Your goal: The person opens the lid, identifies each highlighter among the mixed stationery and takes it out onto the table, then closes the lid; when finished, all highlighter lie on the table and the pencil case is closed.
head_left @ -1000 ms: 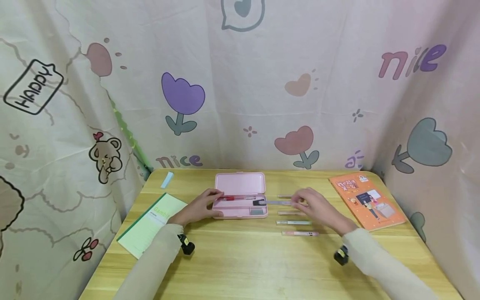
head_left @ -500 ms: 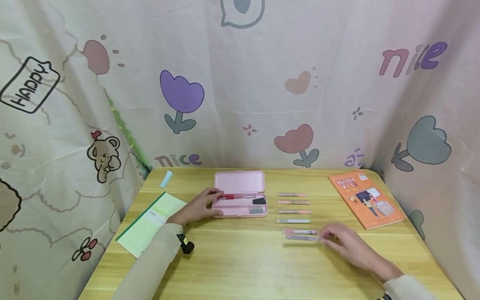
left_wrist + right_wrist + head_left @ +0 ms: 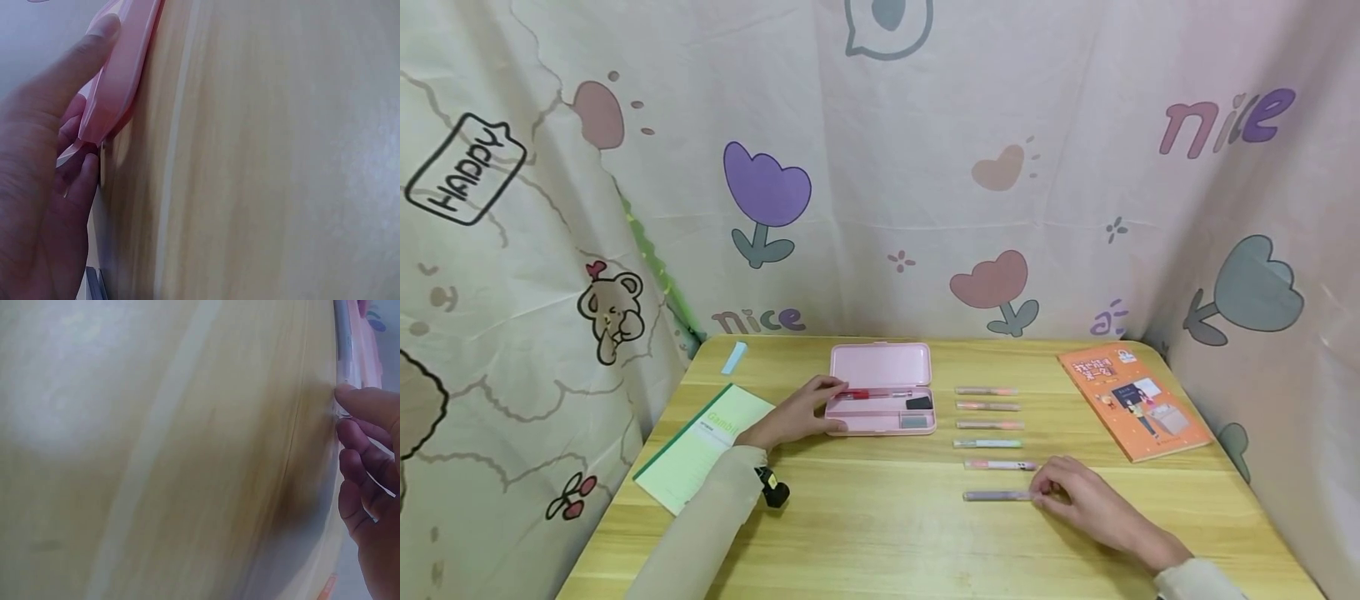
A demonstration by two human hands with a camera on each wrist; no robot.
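Observation:
My left hand [image 3: 797, 414] holds the left end of an open pink pencil case [image 3: 868, 427]. In the left wrist view its thumb lies on the case's side and the other fingers reach round the end. Inside the case are a red pen [image 3: 859, 395], a black piece [image 3: 917, 403] and a grey eraser [image 3: 913, 422]. My right hand [image 3: 1093, 504] pinches the right end of a greyish-purple pen [image 3: 996, 496] between thumb and fingertips, low at the table. That pen lies in front of a pink-and-white pen [image 3: 1000, 465], at the near end of a column of pens.
Behind the pink-and-white pen are a green-tipped pen [image 3: 987, 444] and several orange-tipped pens [image 3: 988, 425]. An orange book [image 3: 1131, 400] lies at the right. At the left are a green notebook [image 3: 703, 450] and a light blue strip [image 3: 734, 357]. A printed curtain [image 3: 880, 208] hangs behind the table.
My right hand has carried the greyish-purple pen out of the pencil case, toward me and to the right, down to the near end of the column. The left hand stays at the case.

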